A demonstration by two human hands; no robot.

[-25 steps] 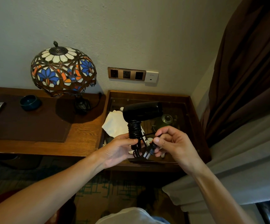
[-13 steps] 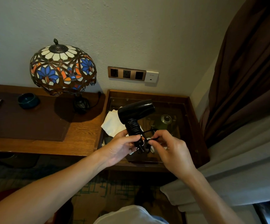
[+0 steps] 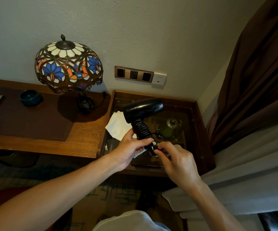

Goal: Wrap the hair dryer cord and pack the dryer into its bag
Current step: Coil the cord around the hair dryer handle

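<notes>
A black hair dryer (image 3: 142, 108) is held upright above the glass-topped side table (image 3: 200, 130), its barrel pointing right. Its black cord (image 3: 142, 129) is wound tightly around the handle. My left hand (image 3: 131, 147) grips the lower end of the wrapped handle. My right hand (image 3: 173, 155) pinches the plug end of the cord right beside the handle's base; the plug itself is mostly hidden by my fingers. A white cloth bag (image 3: 118, 123) lies on the table's left side, behind the dryer.
A stained-glass lamp (image 3: 68, 65) and a dark teal bowl (image 3: 30, 97) stand on the wooden desk (image 3: 83, 140) at left. Wall sockets (image 3: 134, 74) sit above the table. A green jar (image 3: 169, 128) shows under the glass. Brown curtain (image 3: 258, 80) hangs at right.
My right hand has brought the plug end in from the right, close against the handle's base. The dryer has tilted slightly and its barrel sits a little further left.
</notes>
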